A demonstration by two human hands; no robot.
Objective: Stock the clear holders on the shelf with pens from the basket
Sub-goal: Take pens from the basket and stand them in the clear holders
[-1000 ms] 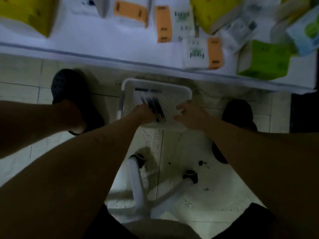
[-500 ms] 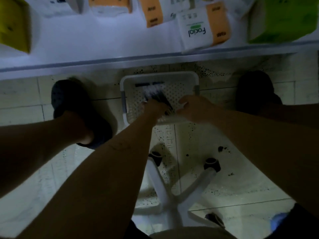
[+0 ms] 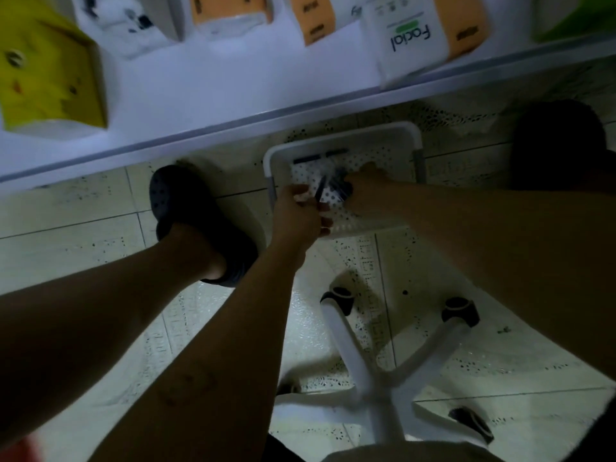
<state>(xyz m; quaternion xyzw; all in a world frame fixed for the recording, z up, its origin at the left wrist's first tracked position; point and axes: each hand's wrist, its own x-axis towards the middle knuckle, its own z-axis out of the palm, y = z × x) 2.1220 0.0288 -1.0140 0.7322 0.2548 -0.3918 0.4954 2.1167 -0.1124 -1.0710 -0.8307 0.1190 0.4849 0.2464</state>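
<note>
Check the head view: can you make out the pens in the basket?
Head view: dim overall; the pens are only a dark, motion-blurred smear in the basket, count unreadable; the shelf is the brightest part, tinted bluish.

One wide-angle camera sits on the person's head and looks steeply down at the tiled floor (image 3: pixel 66 228). The basket (image 3: pixel 340 136) lies a little above the middle, well below the lens. The shelf (image 3: pixel 233 78) crosses the top, tilted. The chair base (image 3: pixel 360 371) is nearest, at the bottom.
</note>
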